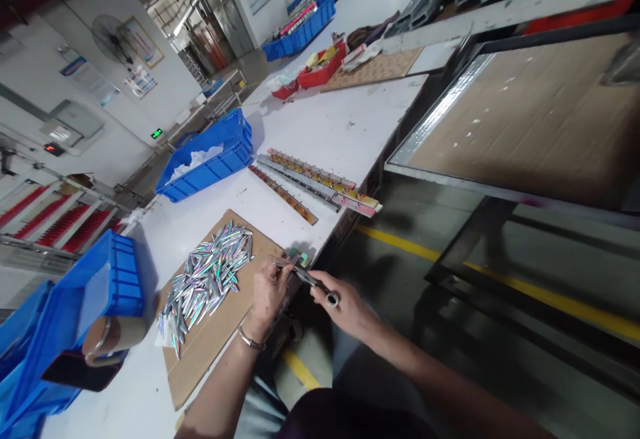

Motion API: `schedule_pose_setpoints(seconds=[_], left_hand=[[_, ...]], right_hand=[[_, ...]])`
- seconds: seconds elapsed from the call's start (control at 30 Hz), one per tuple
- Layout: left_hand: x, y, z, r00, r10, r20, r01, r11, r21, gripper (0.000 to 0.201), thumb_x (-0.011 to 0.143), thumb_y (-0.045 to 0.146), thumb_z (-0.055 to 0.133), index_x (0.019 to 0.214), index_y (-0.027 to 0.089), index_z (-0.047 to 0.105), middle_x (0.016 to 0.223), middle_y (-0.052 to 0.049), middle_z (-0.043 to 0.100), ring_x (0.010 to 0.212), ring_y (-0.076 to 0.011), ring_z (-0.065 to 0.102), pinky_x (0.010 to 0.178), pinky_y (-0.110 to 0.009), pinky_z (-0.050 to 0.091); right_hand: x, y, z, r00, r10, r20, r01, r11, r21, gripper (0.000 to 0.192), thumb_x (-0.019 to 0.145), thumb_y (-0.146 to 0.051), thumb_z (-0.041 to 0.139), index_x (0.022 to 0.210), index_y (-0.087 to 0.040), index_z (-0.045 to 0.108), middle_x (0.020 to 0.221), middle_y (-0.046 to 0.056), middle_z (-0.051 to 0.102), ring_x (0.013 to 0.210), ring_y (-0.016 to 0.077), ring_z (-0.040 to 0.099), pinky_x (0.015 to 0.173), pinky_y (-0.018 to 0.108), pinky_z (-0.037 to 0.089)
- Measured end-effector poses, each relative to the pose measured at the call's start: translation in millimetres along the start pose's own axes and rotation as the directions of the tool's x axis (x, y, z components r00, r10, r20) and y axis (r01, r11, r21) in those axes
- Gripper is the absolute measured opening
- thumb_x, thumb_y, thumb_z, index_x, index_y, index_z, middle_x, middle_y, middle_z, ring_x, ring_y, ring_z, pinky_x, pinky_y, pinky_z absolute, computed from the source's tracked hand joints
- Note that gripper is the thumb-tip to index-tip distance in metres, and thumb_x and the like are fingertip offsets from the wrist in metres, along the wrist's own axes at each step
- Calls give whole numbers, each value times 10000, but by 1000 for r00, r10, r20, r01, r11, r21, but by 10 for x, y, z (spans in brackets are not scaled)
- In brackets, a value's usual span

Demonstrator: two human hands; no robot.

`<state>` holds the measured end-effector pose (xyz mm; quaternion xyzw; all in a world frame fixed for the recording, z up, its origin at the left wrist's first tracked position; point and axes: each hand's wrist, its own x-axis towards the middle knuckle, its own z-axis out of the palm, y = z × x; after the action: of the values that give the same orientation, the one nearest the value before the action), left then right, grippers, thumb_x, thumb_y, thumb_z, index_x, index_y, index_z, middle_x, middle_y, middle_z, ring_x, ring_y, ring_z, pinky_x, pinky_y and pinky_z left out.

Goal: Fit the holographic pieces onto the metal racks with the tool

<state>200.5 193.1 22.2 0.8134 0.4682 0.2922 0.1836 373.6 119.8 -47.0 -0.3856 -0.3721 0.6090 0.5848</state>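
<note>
My left hand [267,290], with a metal bracelet at the wrist, is closed in a pinch at the table's front edge. A small, slim silvery piece [279,264] shows at its fingertips, mostly hidden by the fingers. My right hand [347,305] is wrapped round a dark, slim tool [311,278] with a round, hollow-looking end; its exact kind is unclear. The tool's far end meets the left fingertips. Left of my hands, a pile of shiny, pointed, iridescent silver pieces [210,275] lies on a cardboard sheet [187,379]. Small green blocks [303,257] sit just beyond the fingers.
Long strips [320,179] with small parts lie farther along the white table [340,115]. A blue crate [210,159] stands behind the pile; a brown mug [115,337] and a phone [80,370] are at left. A cardboard-topped metal frame [515,119] stands right.
</note>
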Motion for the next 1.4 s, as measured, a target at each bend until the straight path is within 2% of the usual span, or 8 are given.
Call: schedule_pose_setpoints(seconds=[0.13, 0.27, 0.43, 0.73, 0.93, 1.03, 1.27, 1.4], left_hand=[[-14, 7, 7, 1000, -16, -10, 17, 1000, 22, 240, 996, 391, 565, 911, 207, 694, 868, -53, 716, 791, -165, 666, 742, -287, 508], [-5, 16, -1, 1000, -7, -12, 7, 1000, 11, 231, 993, 386, 570, 909, 212, 696, 849, -48, 718, 788, -164, 672, 743, -285, 521], [-5, -2, 11, 998, 47, -35, -46, 999, 15, 220, 999, 364, 560, 903, 214, 688, 861, -45, 715, 801, -156, 669, 760, -276, 524], [-45, 1, 64, 999, 40, -3, -40, 994, 107, 214, 1007, 333, 538, 880, 213, 662, 857, -41, 692, 791, -156, 644, 742, -272, 503], [-53, 11, 80, 999, 41, 5, -41, 993, 114, 267, 1022, 371, 500, 883, 214, 665, 862, -58, 695, 816, -174, 650, 763, -297, 515], [-66, 14, 87, 1000, 15, 16, -16, 992, 123, 288, 1024, 393, 495, 905, 206, 679, 874, -63, 696, 812, -174, 653, 752, -294, 515], [-101, 44, 122, 999, -17, 34, 12, 988, 151, 307, 1026, 411, 489, 949, 199, 697, 885, -63, 696, 826, -174, 652, 761, -279, 512], [-110, 44, 129, 999, -32, 35, 27, 988, 155, 310, 1026, 415, 489, 960, 192, 695, 891, -63, 700, 844, -177, 658, 765, -276, 509]], right_hand=[[33, 128, 49, 983, 159, 88, -175, 960, 221, 555, 971, -664, 401, 944, -176, 665, 717, 46, 626, 524, 131, 511, 586, 303, 488], [-42, 138, -8, 1000, -18, 4, 19, 981, -193, 364, 1007, -472, 460, 1121, -191, 662, 834, 83, 685, 710, 196, 636, 737, 360, 522], [-47, -20, -82, 935, -297, 196, 338, 570, -749, 390, 909, -144, 543, 1280, -160, 663, 940, 108, 734, 855, 217, 658, 861, 372, 502], [3, 26, -46, 998, -33, 56, 50, 942, -332, 467, 1060, -417, 306, 1030, -157, 693, 670, 35, 648, 441, 111, 488, 474, 236, 419], [-129, -130, -133, 853, -286, 436, 455, -3, -891, 421, 940, -66, 434, 1313, -160, 604, 868, 110, 672, 749, 228, 618, 771, 384, 442], [-175, -132, -67, 834, -279, 476, 424, -227, -877, 541, 895, 30, 359, 1363, -156, 557, 850, 118, 649, 727, 240, 589, 758, 406, 421], [-163, 40, -114, 825, -311, 472, 453, -135, -881, 562, 890, 12, 342, 1405, -144, 506, 843, 134, 634, 717, 269, 577, 716, 428, 414], [-55, 95, -229, 908, -253, 335, 408, 346, -845, 348, 936, -161, 481, 1262, -189, 599, 864, 102, 646, 709, 238, 590, 711, 395, 430]])
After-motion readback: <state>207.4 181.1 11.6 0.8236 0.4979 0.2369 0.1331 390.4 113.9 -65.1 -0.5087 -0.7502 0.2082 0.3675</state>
